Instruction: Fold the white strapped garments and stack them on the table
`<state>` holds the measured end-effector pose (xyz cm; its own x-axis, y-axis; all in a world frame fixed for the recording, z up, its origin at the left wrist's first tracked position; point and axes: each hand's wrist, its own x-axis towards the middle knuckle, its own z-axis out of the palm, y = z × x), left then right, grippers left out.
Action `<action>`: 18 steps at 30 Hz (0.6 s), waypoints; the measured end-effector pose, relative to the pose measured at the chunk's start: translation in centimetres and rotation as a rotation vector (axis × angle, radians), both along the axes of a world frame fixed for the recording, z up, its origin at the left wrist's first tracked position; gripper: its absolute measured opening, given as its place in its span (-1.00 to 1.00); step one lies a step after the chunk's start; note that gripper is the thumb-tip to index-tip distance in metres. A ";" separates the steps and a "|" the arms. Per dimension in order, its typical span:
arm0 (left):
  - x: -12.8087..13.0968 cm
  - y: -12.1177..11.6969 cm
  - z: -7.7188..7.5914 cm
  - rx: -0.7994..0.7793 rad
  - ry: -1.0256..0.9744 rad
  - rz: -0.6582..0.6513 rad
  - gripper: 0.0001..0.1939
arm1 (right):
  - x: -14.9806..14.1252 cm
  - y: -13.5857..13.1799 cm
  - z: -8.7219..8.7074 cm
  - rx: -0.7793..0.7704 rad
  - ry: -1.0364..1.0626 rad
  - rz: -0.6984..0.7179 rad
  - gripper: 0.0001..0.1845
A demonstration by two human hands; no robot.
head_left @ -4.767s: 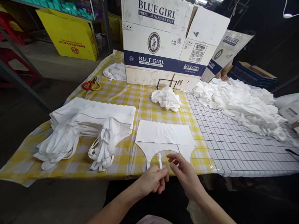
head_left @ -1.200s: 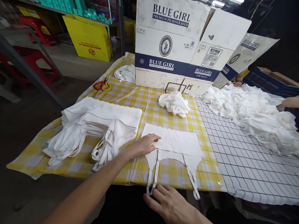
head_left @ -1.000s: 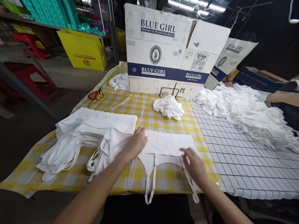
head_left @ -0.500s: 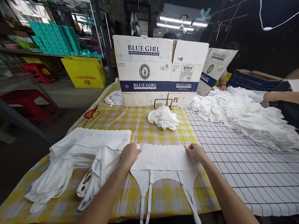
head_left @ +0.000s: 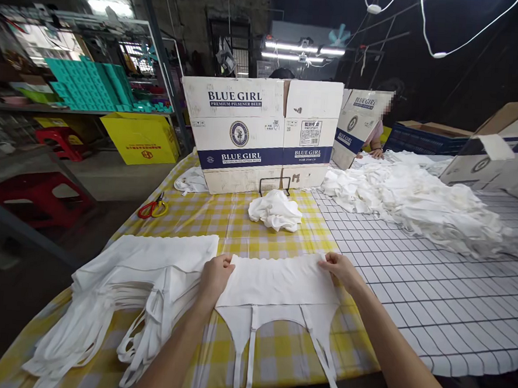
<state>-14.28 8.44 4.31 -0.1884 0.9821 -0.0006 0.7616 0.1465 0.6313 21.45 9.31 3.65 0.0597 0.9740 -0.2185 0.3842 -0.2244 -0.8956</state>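
A flat white strapped garment (head_left: 277, 286) lies on the yellow checked tablecloth (head_left: 240, 216) right in front of me, its straps hanging toward the near edge. My left hand (head_left: 216, 275) is closed on the garment's upper left corner. My right hand (head_left: 340, 268) pinches its upper right corner. To the left of my left hand lies a stack of flat white garments (head_left: 135, 274) with their straps trailing over the cloth.
A crumpled white garment (head_left: 275, 210) lies behind the flat one. A Blue Girl cardboard box (head_left: 258, 132) stands at the back. A heap of white garments (head_left: 417, 198) covers the grid-patterned cloth at the right. Red-and-yellow scissors (head_left: 153, 208) lie at the left. Another person's arm (head_left: 376, 149) shows far back.
My hands went from the straps at the near edge up to the garment's two upper corners and now grip them. The camera view has lifted. A person's arm at the right is gone from view.
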 end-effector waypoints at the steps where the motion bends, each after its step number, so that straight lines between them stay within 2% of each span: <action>1: 0.1 -0.2 0.1 0.013 -0.021 -0.009 -0.90 | 0.0 -0.3 0.3 0.025 0.012 0.001 -0.62; 5: 0.4 -1.5 0.9 0.111 -0.141 -0.021 -0.87 | -0.5 -1.7 2.4 0.095 0.138 0.046 -0.61; 8: 0.4 -3.6 2.6 0.181 -0.406 -0.058 -0.80 | -1.1 -3.0 4.6 0.088 0.252 0.092 -0.62; 12: -0.7 -8.2 7.0 0.202 -0.708 -0.043 -0.69 | -2.1 -5.0 9.0 0.137 0.231 0.170 -0.65; 15: -2.7 -12.1 10.7 0.277 -0.836 0.089 -0.63 | -3.6 -7.1 13.1 0.175 0.227 0.245 -0.67; 18: -6.5 -16.0 13.9 0.393 -0.823 0.262 -0.53 | -5.8 -9.5 16.9 0.288 0.226 0.291 -0.70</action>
